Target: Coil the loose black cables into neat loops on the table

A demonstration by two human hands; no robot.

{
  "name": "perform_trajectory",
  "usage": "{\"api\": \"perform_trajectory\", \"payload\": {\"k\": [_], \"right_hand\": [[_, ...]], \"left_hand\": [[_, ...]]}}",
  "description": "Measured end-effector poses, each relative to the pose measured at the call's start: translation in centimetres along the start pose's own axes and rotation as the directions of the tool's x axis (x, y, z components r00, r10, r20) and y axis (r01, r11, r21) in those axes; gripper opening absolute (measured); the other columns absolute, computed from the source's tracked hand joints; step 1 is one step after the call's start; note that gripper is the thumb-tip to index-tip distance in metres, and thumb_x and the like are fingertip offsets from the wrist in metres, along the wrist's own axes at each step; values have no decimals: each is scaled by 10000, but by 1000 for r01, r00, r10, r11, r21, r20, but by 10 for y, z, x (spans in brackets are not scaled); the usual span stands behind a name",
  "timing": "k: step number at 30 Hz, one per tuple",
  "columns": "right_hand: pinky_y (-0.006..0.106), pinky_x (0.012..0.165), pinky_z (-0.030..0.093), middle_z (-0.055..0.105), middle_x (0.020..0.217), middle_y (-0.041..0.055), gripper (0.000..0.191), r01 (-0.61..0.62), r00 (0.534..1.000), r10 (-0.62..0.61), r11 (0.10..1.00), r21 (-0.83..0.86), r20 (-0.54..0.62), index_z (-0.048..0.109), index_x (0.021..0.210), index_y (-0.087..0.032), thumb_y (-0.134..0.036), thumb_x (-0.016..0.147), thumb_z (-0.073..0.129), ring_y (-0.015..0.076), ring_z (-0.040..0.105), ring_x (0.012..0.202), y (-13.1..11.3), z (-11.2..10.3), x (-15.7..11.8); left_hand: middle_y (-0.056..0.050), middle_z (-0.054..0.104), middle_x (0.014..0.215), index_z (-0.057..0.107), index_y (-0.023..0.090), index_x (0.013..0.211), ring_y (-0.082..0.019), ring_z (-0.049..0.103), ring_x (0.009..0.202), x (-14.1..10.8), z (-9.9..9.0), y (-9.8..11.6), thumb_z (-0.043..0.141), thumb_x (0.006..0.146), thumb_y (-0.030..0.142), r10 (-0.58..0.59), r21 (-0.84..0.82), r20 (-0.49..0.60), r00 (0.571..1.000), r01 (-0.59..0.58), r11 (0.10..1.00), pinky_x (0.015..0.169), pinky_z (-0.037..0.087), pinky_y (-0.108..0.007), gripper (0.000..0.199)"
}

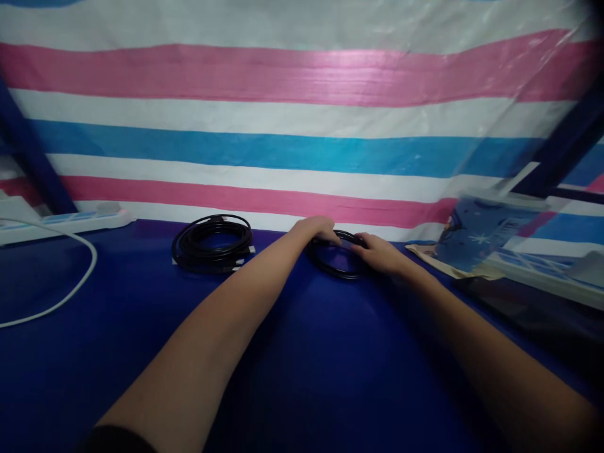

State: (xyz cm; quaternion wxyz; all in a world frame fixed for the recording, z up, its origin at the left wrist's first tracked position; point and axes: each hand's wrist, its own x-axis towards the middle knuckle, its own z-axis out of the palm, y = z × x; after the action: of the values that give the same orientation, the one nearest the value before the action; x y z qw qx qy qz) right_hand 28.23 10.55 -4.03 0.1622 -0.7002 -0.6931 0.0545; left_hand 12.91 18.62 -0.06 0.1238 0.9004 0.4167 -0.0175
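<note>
A coiled black cable (340, 274) lies on the blue table near its back edge. My left hand (321, 229) has its fingers closed over the coil's upper left side. On the upper right of the same coil, my right hand (377, 253) pinches the cable between thumb and fingers. Left of my left forearm rests a stack of coiled black cables (212, 246), with several light-coloured plug ends showing at its right side.
A striped plastic sheet (283, 151) hangs behind the blue table (302, 377). At the left are a white power strip (89, 218) and a white cable (70, 296). To the right stand a blue patterned cup (486, 229) and another power strip (542, 274), near a dark flat item (523, 308).
</note>
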Motion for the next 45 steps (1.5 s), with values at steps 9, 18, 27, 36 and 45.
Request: {"api": "perform_trajectory", "payload": {"k": [9,18,27,36,45], "right_hand": [[427,996,369,465,1341,231,521,-49,964,59,998,43,-260,436,1323,-9,-247,859,442,311,461,1222,-26,-15,-8],[357,924,410,597,1131,136,306,379,844,-356,925,-23,-402,575,1110,-102,-200,878,401,222,544,1048,-116,-17,-57],[397,846,429,523,1218,128,329,763,646,-753,640,-86,129,556,1151,-140,-231,948,313,229,531,1015,-192,43,-126],[420,920,430,397,1360,123,342,741,666,-737,672,8,115,544,1169,-178,-305,957,308,213,530,1060,-180,37,-119],[422,1009,389,365,1383,109,363,710,678,-715,697,101,169,526,1199,-202,-344,964,288,220,470,1185,-175,37,-117]], "left_hand": [[-178,660,987,638,84,1017,-281,614,861,-18,-19,2,589,728,430,20,-133,-87,996,-32,991,749,489,-396,453],[-119,630,1143,599,149,1064,-232,557,1003,-123,-25,-27,404,819,219,19,-50,-497,867,-51,997,832,396,-318,321],[-131,631,1081,626,180,1024,-254,587,918,-233,23,-114,541,729,550,-253,-82,-407,878,241,967,718,400,-282,482],[-78,696,900,670,217,773,-216,610,825,-244,17,-129,513,791,486,-200,-105,-497,845,170,980,720,388,-277,312],[-139,666,910,610,184,910,-267,618,855,-262,-6,-153,348,893,400,-486,-409,-805,340,276,870,735,418,-360,340]]}}
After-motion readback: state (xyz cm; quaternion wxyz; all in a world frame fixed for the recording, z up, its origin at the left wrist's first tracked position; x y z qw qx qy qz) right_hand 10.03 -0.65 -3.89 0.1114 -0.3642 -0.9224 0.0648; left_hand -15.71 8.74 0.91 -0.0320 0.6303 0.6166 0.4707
